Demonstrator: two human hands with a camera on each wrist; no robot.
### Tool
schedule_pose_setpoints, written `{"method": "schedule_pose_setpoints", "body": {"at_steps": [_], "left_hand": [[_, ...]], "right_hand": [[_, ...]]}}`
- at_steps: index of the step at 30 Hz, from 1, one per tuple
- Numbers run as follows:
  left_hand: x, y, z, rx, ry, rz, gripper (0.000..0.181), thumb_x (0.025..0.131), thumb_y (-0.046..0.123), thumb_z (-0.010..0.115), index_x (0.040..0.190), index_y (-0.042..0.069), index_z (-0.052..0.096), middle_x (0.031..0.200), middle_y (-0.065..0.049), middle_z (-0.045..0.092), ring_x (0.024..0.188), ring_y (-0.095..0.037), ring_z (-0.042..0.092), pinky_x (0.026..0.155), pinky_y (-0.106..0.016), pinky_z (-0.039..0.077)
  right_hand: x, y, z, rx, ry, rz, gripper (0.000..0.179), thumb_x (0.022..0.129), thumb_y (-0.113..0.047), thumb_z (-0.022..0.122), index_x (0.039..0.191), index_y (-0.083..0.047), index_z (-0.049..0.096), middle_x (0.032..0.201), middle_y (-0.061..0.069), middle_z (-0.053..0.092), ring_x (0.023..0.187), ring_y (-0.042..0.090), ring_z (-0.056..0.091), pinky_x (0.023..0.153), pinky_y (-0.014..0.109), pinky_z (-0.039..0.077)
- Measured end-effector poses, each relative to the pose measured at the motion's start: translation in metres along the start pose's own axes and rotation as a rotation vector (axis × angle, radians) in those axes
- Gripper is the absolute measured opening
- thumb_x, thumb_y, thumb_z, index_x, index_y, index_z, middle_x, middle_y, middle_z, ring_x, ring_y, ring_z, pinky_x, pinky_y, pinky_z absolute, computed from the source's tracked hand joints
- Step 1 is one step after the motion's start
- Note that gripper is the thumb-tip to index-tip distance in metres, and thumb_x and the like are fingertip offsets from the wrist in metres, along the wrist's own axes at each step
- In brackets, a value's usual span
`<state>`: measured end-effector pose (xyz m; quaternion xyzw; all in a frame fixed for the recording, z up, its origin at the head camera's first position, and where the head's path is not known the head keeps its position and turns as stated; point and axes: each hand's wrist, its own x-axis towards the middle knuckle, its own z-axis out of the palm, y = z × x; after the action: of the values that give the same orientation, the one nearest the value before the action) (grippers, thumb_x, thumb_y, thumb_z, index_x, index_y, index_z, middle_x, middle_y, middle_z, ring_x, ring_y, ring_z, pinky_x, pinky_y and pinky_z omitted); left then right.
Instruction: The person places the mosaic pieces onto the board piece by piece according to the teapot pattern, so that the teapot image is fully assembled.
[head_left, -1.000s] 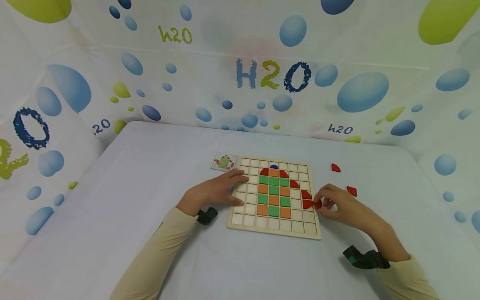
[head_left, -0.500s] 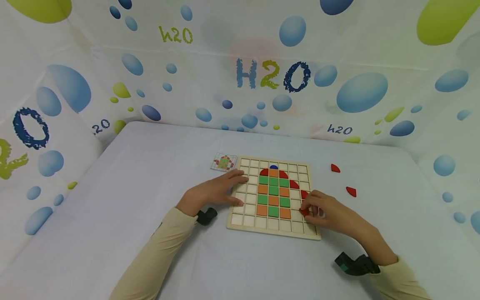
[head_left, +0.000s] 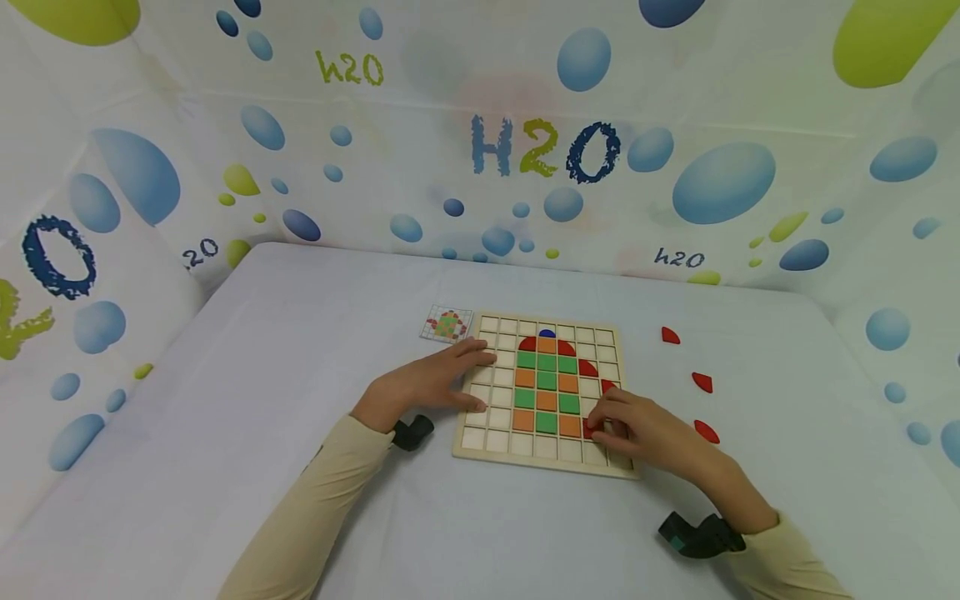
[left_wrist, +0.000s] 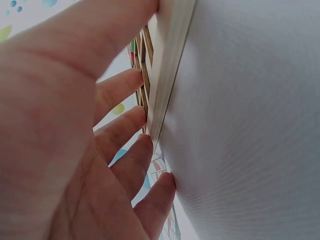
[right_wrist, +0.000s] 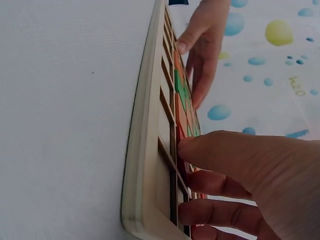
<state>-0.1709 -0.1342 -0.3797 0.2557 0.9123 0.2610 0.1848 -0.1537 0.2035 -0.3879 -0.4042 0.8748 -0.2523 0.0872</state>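
On the table lies a wooden grid board (head_left: 525,451) with green and orange square tiles, red rounded pieces and a blue half-round piece in its cells. My right hand (head_left: 641,429) pinches a red piece (head_left: 589,428) at a cell just right of the lower orange tile (head_left: 570,427). In the right wrist view, the thumb touches this red piece (right_wrist: 180,117), whose full outline is hidden. Fingers spread, my left hand (head_left: 431,379) rests on the board's left edge. The left wrist view shows its fingertips along the wooden rim (left_wrist: 167,75).
A small pattern card (head_left: 447,324) lies beside the board's upper left corner. Right of the board are three loose red pieces: an upper one (head_left: 670,336), a middle one (head_left: 702,382) and a lower one (head_left: 707,432) near the right forearm. A printed cloth hangs behind.
My right hand has moved left from the board's right edge, carrying the red piece over to the cell beside the orange tile. The lower loose red piece has come into view. My left hand stays put.
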Motion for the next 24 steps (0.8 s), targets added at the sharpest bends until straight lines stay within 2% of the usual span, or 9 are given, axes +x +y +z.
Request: {"method": "schedule_pose_setpoints", "body": {"at_steps": [11,19,24], "left_hand": [[0.002,0.000,-0.003,0.003,-0.006,0.001,0.075,0.090,0.035,0.071,0.150,0.008,0.036,0.160,-0.015,0.020,0.146,-0.035,0.022,0.114,-0.051,0.027],[0.002,0.000,-0.002,0.004,-0.006,0.000,0.075,0.090,0.036,0.071,0.150,0.008,0.036,0.159,-0.015,0.021,0.146,-0.035,0.023,0.114,-0.051,0.028],[0.002,0.000,-0.002,0.012,0.001,0.007,0.074,0.090,0.036,0.071,0.150,0.008,0.037,0.159,-0.015,0.022,0.145,-0.035,0.024,0.113,-0.051,0.028]], "right_hand": [[0.000,-0.005,-0.006,0.015,0.009,0.042,0.008,0.091,-0.011,0.068,0.098,-0.015,0.069,0.097,-0.008,0.060,0.079,0.008,0.051,0.065,0.020,0.048],[-0.003,0.001,-0.016,-0.016,0.071,0.060,0.008,0.089,-0.009,0.070,0.096,-0.013,0.070,0.091,-0.009,0.058,0.077,0.005,0.051,0.064,0.020,0.049],[-0.008,0.007,-0.023,-0.009,0.097,0.122,0.009,0.089,-0.010,0.071,0.097,-0.014,0.071,0.093,-0.008,0.059,0.077,0.006,0.051,0.063,0.020,0.048]]}}
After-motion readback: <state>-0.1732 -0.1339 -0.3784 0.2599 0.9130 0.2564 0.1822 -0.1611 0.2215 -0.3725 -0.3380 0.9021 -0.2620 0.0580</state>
